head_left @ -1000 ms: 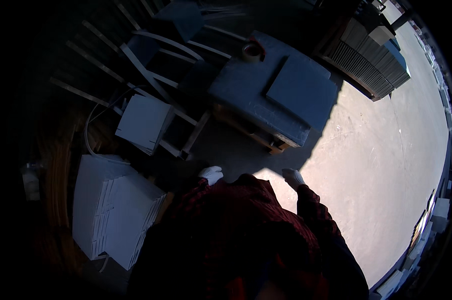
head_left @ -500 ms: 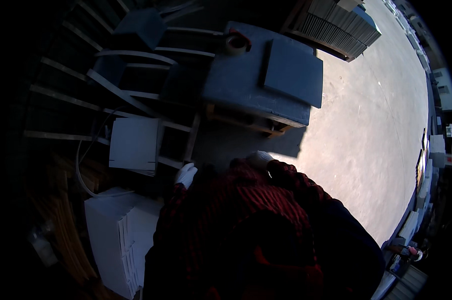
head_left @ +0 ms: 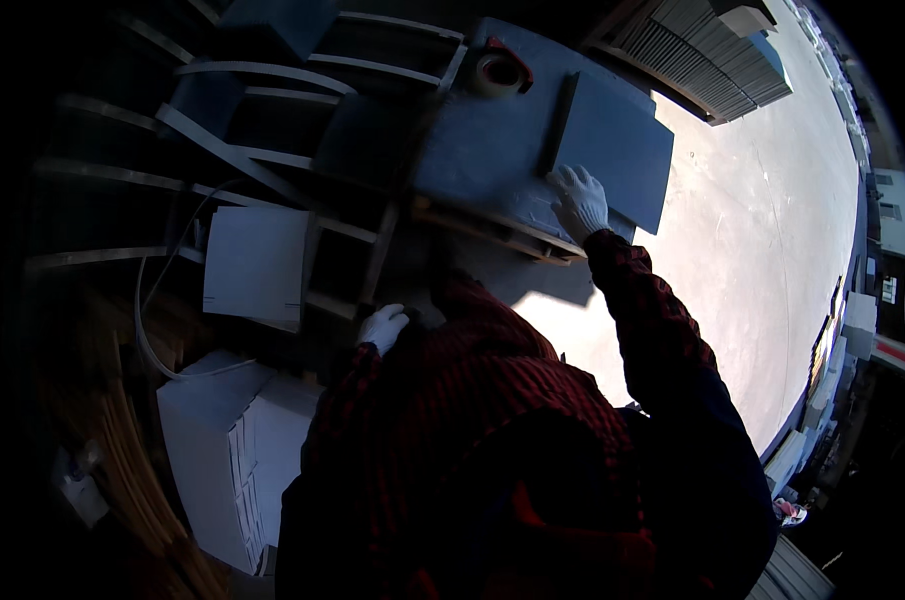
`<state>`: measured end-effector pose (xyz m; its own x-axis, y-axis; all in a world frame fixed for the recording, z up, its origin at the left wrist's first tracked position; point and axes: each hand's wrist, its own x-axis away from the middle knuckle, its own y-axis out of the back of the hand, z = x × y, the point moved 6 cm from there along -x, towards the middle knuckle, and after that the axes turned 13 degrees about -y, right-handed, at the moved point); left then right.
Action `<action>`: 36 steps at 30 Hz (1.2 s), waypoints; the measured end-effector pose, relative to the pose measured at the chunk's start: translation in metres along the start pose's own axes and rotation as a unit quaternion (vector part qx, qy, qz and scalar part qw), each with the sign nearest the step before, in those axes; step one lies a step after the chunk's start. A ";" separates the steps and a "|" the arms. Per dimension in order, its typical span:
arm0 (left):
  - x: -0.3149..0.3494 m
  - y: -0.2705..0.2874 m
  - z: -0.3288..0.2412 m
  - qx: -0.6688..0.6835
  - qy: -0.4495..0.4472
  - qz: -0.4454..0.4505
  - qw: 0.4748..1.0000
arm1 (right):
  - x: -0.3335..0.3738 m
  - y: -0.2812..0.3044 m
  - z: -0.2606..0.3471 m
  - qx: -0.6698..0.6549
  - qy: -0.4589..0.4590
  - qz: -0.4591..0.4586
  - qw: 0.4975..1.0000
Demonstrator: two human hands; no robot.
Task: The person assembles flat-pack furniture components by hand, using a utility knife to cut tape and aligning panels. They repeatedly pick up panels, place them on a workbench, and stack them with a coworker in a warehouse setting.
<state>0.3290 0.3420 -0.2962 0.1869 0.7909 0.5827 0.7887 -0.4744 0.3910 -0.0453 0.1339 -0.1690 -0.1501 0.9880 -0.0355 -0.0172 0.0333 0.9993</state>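
My right hand (head_left: 579,200), in a white knitted glove, reaches out with its fingers apart at the near left corner of a flat grey panel or box (head_left: 618,150). I cannot tell whether the fingertips touch it. The panel lies on a blue-grey worktable (head_left: 483,165) with a wooden frame beneath. At the table's far side sits a tape roll in a red dispenser (head_left: 501,74). Low beside my body, my left hand (head_left: 383,327), also gloved, is loosely curved with the fingers slightly apart; nothing shows in it.
Left of the table runs a slatted metal frame (head_left: 258,155). White flat sheets (head_left: 258,262) lie near it, above a stack of folded white cartons (head_left: 213,440). Brown cardboard (head_left: 138,490) leans at the lower left. A stack of grey sheets (head_left: 708,60) stands beyond the table.
My right hand has gone from beside my body out to the panel on the table. My left hand stays low at my side. The view has shifted slightly.
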 end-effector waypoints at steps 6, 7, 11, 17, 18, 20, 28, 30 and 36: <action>-0.011 0.034 -0.014 0.046 0.050 -0.070 0.995 | -0.053 -0.028 -0.037 -0.002 0.102 0.036 0.994; -0.014 0.038 -0.004 0.058 0.055 -0.082 0.993 | -0.054 -0.033 -0.040 -0.013 0.127 0.039 0.991; -0.032 0.039 0.001 0.084 0.053 -0.133 0.986 | -0.062 -0.029 -0.040 -0.066 0.172 0.066 0.981; -0.056 0.039 -0.062 -0.048 0.037 -0.069 0.996 | -0.061 -0.027 -0.041 -0.084 0.163 0.057 0.981; -0.062 0.042 -0.070 -0.051 0.036 -0.073 0.995 | -0.061 -0.028 -0.043 -0.084 0.159 0.055 0.982; -0.069 0.048 -0.083 -0.055 0.030 -0.083 0.995 | -0.062 -0.030 -0.046 -0.082 0.152 0.048 0.984; -0.071 0.069 -0.099 -0.091 0.024 -0.147 0.985 | -0.060 -0.043 -0.052 -0.088 0.127 0.080 0.985; -0.071 0.074 -0.105 -0.107 0.010 -0.165 0.980 | -0.058 -0.046 -0.052 -0.089 0.125 0.076 0.985; -0.068 0.085 -0.122 -0.155 -0.008 -0.161 0.975 | -0.054 -0.047 -0.053 -0.107 0.112 0.074 0.985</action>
<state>0.3115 0.2004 -0.2159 -0.0302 0.9233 0.3830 0.5938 -0.2916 0.7499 -0.0890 0.0715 -0.2143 -0.3808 0.9208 0.0846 -0.1824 -0.1645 0.9694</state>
